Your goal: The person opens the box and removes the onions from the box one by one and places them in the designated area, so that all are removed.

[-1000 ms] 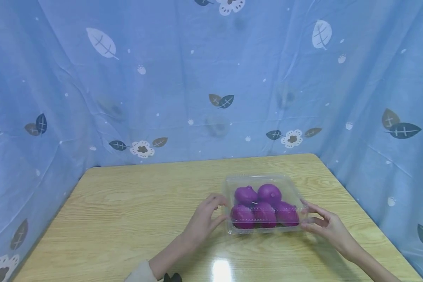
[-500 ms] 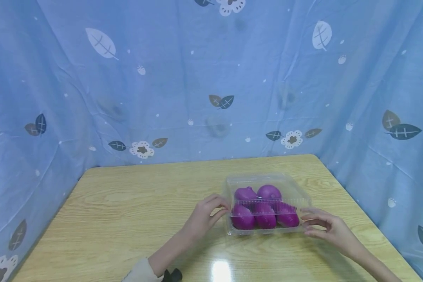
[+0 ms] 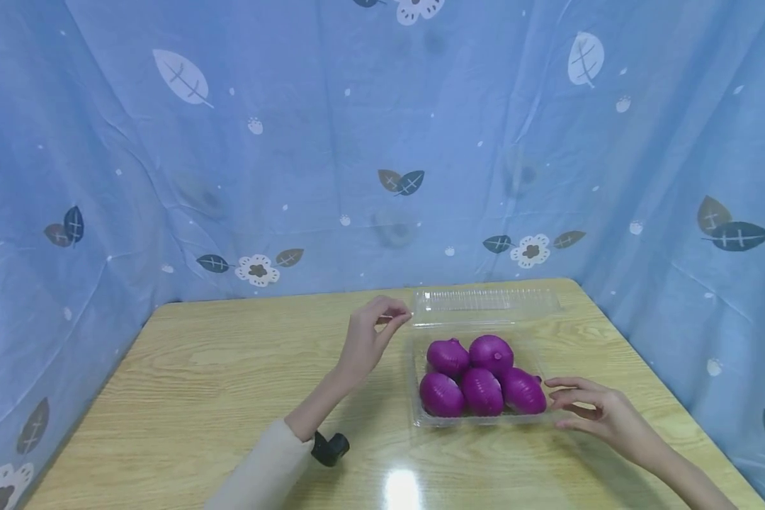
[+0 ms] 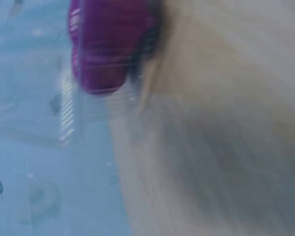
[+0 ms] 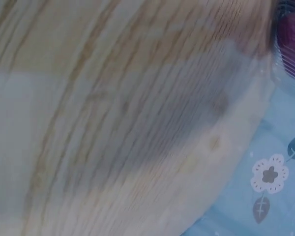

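Note:
A clear plastic clamshell box (image 3: pixel 414 397) stands on the right half of the table with several purple onions (image 3: pixel 482 392) in it. Its ridged lid (image 3: pixel 484 303) is swung up and back at the far side. My left hand (image 3: pixel 366 343) pinches the left edge of this lid between thumb and fingers. By the box's right wall, near the front corner, my right hand (image 3: pixel 602 418) has its fingers loosely bent, fingertips right at the wall. Blurred in the left wrist view, an onion (image 4: pixel 105 44) shows through the plastic.
The wood-grain table (image 3: pixel 229 382) reaches back to a blue patterned curtain (image 3: pixel 293 142), which also hangs along both sides. A black device (image 3: pixel 330 449) sits at my left wrist, below the light sleeve (image 3: pixel 264 464).
My left hand has moved up and away from me, swinging the lid from over the onions to the back. My right hand has stayed by the right wall, its fingers easing slightly off.

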A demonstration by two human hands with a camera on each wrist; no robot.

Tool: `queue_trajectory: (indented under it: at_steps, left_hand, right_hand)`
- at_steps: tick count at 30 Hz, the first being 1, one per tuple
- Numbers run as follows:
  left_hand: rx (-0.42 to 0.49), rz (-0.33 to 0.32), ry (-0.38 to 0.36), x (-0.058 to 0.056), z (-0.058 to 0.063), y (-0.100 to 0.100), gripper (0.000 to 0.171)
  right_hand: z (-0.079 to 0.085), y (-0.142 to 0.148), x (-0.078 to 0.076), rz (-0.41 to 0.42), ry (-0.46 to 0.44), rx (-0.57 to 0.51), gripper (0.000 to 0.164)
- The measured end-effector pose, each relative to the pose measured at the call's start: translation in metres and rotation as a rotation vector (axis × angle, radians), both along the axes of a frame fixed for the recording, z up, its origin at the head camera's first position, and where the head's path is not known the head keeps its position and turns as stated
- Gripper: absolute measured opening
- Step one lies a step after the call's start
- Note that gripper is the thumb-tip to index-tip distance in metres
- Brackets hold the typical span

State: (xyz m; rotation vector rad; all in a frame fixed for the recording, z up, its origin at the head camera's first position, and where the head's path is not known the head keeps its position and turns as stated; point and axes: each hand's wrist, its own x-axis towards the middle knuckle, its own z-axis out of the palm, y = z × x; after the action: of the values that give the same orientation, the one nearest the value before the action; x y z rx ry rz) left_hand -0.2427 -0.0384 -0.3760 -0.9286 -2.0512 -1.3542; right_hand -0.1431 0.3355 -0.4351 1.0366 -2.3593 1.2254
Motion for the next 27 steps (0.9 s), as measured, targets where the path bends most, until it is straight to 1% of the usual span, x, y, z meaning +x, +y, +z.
queue_trajectory:
  at_steps: [1, 4, 5, 7, 8, 10, 13, 15, 17, 20, 24, 27]
  left_hand:
    - [0.017, 0.007, -0.024, -0.002, 0.007, 0.003, 0.006]
    - [0.037, 0.002, -0.036, -0.019, 0.014, 0.008, 0.008]
    - [0.041, -0.006, -0.045, -0.024, 0.016, 0.009, 0.009]
    - [0.060, -0.036, -0.088, -0.035, 0.018, 0.013, 0.011]
    - [0.072, -0.053, -0.105, -0.044, 0.015, 0.014, 0.012]
    - [0.111, -0.091, -0.173, -0.052, 0.017, 0.018, 0.015]
    - [0.143, -0.145, -0.267, -0.055, 0.027, 0.023, 0.016]
    - [0.142, -0.173, -0.312, -0.056, 0.034, 0.026, 0.017]
    - [0.136, -0.187, -0.342, -0.058, 0.039, 0.029, 0.016]
    - [0.153, -0.219, -0.376, -0.074, 0.032, 0.036, 0.016]
    - [0.189, -0.234, -0.428, -0.096, 0.014, 0.046, 0.019]
    - [0.224, -0.230, -0.488, -0.104, 0.007, 0.051, 0.018]
  right_hand:
    - [0.000, 0.001, 0.001, 0.005, -0.007, -0.006, 0.038]
    - [0.001, 0.004, 0.003, 0.041, -0.028, -0.032, 0.039]
    - [0.001, 0.005, 0.004, 0.056, -0.039, -0.041, 0.038]
    - [0.001, 0.009, 0.006, 0.077, -0.056, -0.048, 0.039]
    - [0.001, 0.010, 0.008, 0.083, -0.068, -0.052, 0.039]
    - [0.002, 0.014, 0.012, 0.083, -0.083, -0.057, 0.038]
    - [0.001, 0.019, 0.018, 0.079, -0.096, -0.072, 0.039]
    - [0.000, 0.022, 0.021, 0.066, -0.091, -0.073, 0.039]
    - [-0.001, 0.024, 0.023, 0.055, -0.085, -0.070, 0.039]
    - [-0.003, 0.027, 0.027, 0.032, -0.070, -0.060, 0.040]
    - [-0.003, 0.030, 0.032, 0.003, -0.056, -0.049, 0.043]
    - [-0.003, 0.033, 0.034, -0.014, -0.055, -0.034, 0.043]
